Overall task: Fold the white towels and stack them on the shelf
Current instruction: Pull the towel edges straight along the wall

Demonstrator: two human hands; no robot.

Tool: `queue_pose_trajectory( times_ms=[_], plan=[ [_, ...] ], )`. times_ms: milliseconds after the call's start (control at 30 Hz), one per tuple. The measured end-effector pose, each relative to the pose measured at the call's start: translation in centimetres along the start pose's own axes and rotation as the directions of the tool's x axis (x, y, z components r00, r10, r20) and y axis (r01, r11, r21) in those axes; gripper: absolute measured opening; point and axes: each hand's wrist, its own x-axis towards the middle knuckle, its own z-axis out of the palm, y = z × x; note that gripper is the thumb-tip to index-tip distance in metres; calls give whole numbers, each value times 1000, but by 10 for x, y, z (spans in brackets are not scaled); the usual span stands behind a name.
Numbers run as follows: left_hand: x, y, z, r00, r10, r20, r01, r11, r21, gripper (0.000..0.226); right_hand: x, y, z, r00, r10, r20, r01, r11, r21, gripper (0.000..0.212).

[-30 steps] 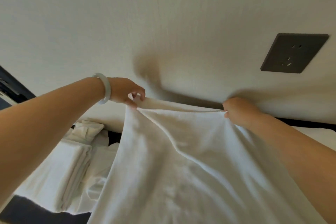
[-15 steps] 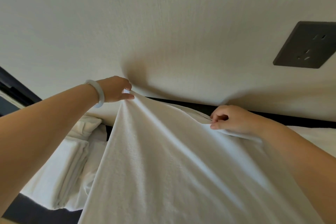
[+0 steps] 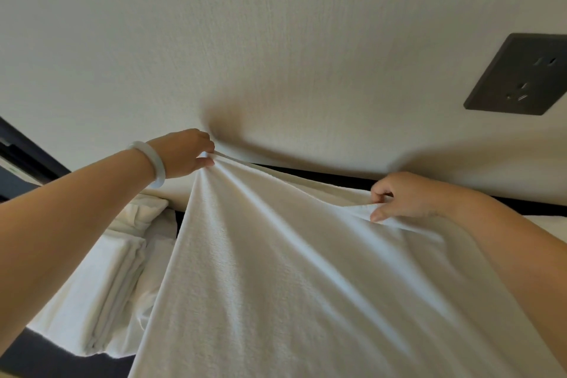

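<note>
The left hand (image 3: 184,152), at the middle left of the frame, pinches one top corner of the white towel (image 3: 291,270) between thumb and curled fingers. The right hand (image 3: 405,196), at the middle right and a little lower, pinches the top edge of the same towel with curled fingers. The towel is stretched between both hands and fills the lower centre of the frame, with long creases that run down from the left grip. A pale bangle (image 3: 152,163) is on the left wrist. At the lower left, beside the towel, lies a stack of folded towels (image 3: 101,285). A dark wall socket (image 3: 518,74) is on the pale wall (image 3: 245,40), upper right.
</note>
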Motion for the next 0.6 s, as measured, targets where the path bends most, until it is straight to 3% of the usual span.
queue_pose_trajectory(
  times_ms=[33, 100, 200, 300, 467, 600],
  plan=[
    [-1, -1, 0, 1000, -9, -1, 9, 1000, -8, 32, -1, 1, -4, 998, 7, -56, -8, 1000, -4, 32],
    [0, -1, -1, 999, -32, -31, 31, 999, -38, 36, -4, 8, -9, 951, 36, -307, -33, 999, 14, 41],
    [12, 7, -3, 988, -79, -131, 76, 997, -26, 32, -7, 10, -5, 725, 101, -682, -149, 989, -12, 31],
    [27, 19, 0, 974, -150, -172, 154, 988, 11, 30, -2, 7, 12, 582, -17, -813, -212, 962, -173, 23],
    [19, 23, 28, 943, -210, -260, 222, 975, 18, 28, 1, 25, 27, 568, -97, -818, -271, 916, -297, 39],
    [15, 36, 50, 936, -236, -262, 240, 971, -15, 23, -3, 36, 42, 613, -42, -789, -308, 907, -287, 32]
  ],
)
